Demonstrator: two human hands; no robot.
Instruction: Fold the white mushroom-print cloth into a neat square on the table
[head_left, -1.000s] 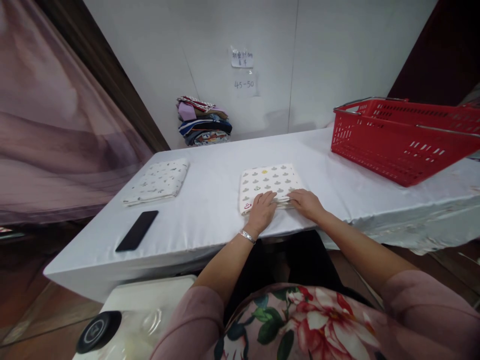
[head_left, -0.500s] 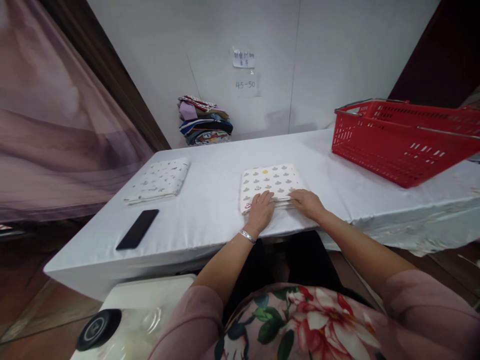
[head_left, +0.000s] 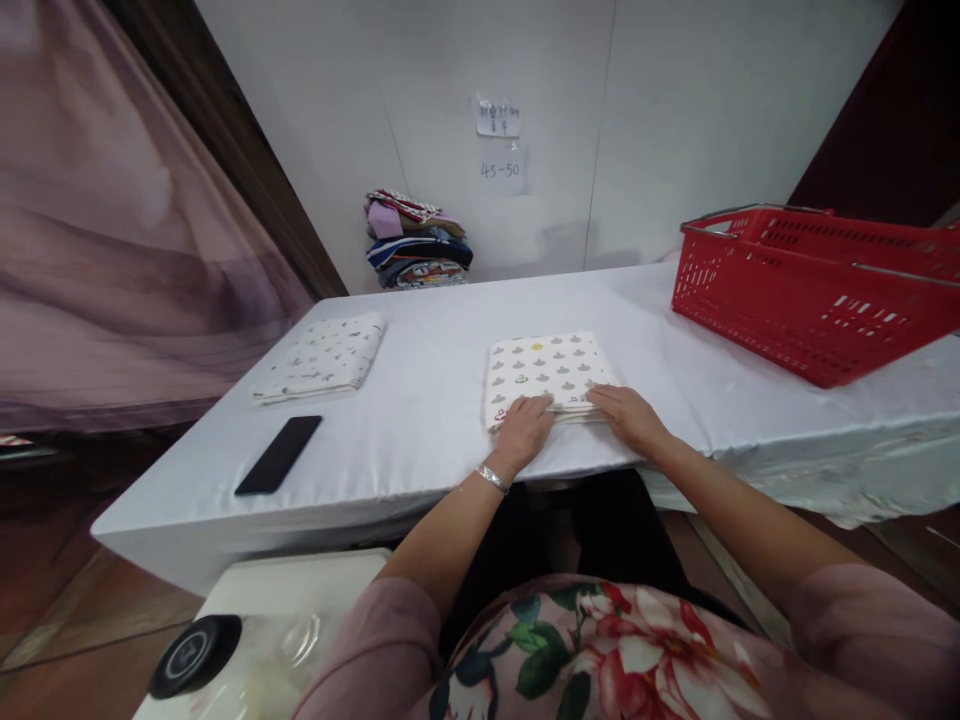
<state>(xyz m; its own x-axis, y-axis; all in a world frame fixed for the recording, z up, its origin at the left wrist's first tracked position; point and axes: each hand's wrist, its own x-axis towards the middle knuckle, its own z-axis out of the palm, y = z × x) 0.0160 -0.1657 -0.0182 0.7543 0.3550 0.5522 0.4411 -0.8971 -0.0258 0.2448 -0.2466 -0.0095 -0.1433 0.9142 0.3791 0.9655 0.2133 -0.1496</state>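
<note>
A white cloth with grey, yellow and red prints [head_left: 541, 365] lies folded in layers near the table's front edge. My left hand [head_left: 525, 430], with a bracelet at the wrist, rests on its front left part, fingers stretched over the fabric. On the front right corner lies my right hand [head_left: 627, 412], its fingers extended flat along the fold. Another folded white cloth with small dark prints [head_left: 326, 355] is at the table's left, behind a black phone [head_left: 279, 456].
A red basket [head_left: 817, 290] stands on the white-covered table [head_left: 435, 390] at the right. Folded clothes [head_left: 418, 240] are piled by the wall. Below the table's left front, a white surface bears a round black object [head_left: 196, 656].
The view has shifted slightly. My right hand has moved a little outward along the cloth's front edge, and both hands lie flatter on the cloth.
</note>
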